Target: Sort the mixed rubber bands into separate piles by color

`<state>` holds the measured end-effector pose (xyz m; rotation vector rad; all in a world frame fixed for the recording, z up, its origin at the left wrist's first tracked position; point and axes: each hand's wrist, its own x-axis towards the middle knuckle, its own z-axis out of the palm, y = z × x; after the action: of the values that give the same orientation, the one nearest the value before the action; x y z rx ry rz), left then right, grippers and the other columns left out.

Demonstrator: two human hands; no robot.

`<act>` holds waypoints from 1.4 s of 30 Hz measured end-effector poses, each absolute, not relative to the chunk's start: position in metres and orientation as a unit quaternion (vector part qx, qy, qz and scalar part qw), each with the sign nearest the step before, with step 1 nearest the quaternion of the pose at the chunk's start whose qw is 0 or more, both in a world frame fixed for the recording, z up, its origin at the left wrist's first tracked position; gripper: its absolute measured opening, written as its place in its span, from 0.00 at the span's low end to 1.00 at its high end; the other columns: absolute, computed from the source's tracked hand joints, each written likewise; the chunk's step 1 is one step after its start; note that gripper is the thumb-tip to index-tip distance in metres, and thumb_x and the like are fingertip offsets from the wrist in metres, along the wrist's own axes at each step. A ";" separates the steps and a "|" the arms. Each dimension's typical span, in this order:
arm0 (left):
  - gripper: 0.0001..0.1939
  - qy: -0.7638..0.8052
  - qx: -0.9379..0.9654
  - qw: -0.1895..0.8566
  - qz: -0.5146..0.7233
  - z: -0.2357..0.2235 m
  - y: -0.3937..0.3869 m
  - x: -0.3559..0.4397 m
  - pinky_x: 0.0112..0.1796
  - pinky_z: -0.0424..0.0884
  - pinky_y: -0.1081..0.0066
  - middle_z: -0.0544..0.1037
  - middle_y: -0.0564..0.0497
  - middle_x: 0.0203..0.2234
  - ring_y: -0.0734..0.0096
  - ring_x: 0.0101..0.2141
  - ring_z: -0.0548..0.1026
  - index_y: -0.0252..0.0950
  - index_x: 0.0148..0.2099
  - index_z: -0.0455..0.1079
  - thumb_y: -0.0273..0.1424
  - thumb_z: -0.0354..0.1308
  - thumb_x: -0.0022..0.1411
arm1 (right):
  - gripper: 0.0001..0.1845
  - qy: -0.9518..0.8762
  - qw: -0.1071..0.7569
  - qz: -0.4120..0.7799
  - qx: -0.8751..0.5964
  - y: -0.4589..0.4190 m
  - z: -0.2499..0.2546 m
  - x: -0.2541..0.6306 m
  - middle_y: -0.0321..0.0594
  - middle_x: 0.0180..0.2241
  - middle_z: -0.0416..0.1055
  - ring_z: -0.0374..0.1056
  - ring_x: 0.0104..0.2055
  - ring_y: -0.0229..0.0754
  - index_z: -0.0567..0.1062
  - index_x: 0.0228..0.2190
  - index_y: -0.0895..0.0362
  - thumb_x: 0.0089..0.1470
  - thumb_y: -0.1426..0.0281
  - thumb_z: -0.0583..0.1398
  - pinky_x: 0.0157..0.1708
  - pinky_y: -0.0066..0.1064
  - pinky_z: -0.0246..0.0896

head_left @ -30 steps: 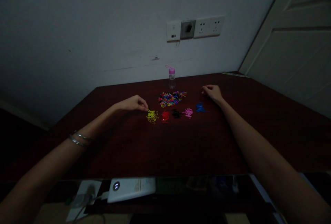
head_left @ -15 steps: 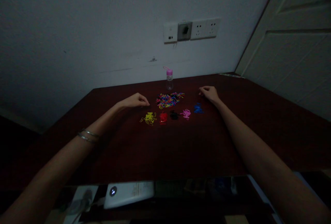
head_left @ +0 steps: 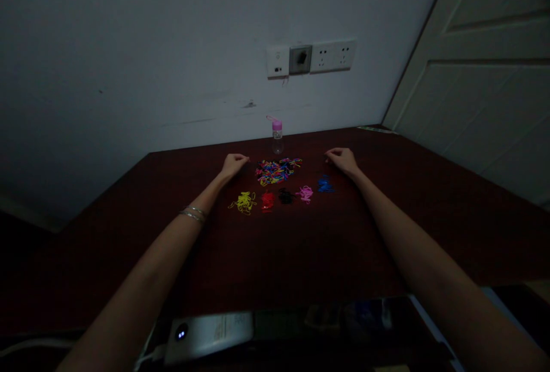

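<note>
A mixed heap of small coloured loops that look like paper clips lies on the dark red table. In front of it runs a row of single-colour piles: yellow, red, black, pink and blue. My left hand is just left of the mixed heap, fingers pinched together; whatever may be between the tips is too small to make out. Beyond the blue pile, my right hand rests on the table with its fingers curled and their tips partly hidden.
Behind the heap stands a clear bottle with a pink cap, close to the wall. Wall sockets are above it and a white door is at the right. Under the table's front edge lies a white power bank with a cable.
My left hand has moved forward, away from the yellow pile, and now sits level with the heap's far side. My right hand stays by the blue pile. The view has shifted slightly.
</note>
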<state>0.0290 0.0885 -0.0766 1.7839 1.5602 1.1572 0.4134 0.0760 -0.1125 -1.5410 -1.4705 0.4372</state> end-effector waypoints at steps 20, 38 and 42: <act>0.10 0.574 0.632 0.231 0.467 -0.097 0.093 0.030 0.31 0.64 0.74 0.78 0.48 0.26 0.67 0.31 0.72 0.33 0.26 0.75 0.34 0.56 0.48 | 0.12 -0.661 0.383 0.126 -0.633 0.066 -0.102 0.396 0.39 0.27 0.74 0.68 0.31 0.39 0.78 0.30 0.57 0.43 0.67 0.58 0.32 0.27 0.61; 0.10 0.550 0.646 0.235 0.475 -0.098 0.093 0.028 0.35 0.64 0.73 0.78 0.47 0.26 0.66 0.32 0.73 0.33 0.26 0.75 0.34 0.56 0.48 | 0.10 -0.778 0.214 0.015 -0.590 0.046 -0.087 0.336 0.42 0.37 0.72 0.67 0.37 0.43 0.76 0.32 0.53 0.51 0.64 0.56 0.31 0.27 0.57; 0.12 0.538 0.656 0.240 0.472 -0.101 0.096 0.026 0.36 0.64 0.72 0.78 0.47 0.27 0.66 0.32 0.73 0.32 0.27 0.75 0.35 0.56 0.49 | 0.10 -0.778 0.210 0.013 -0.592 0.044 -0.084 0.335 0.43 0.37 0.72 0.66 0.38 0.44 0.75 0.32 0.54 0.52 0.65 0.55 0.31 0.28 0.56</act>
<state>0.0264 0.0964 -0.1012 1.7952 1.4714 1.2916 0.3351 0.0438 -0.0843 -1.6454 -2.1640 0.0365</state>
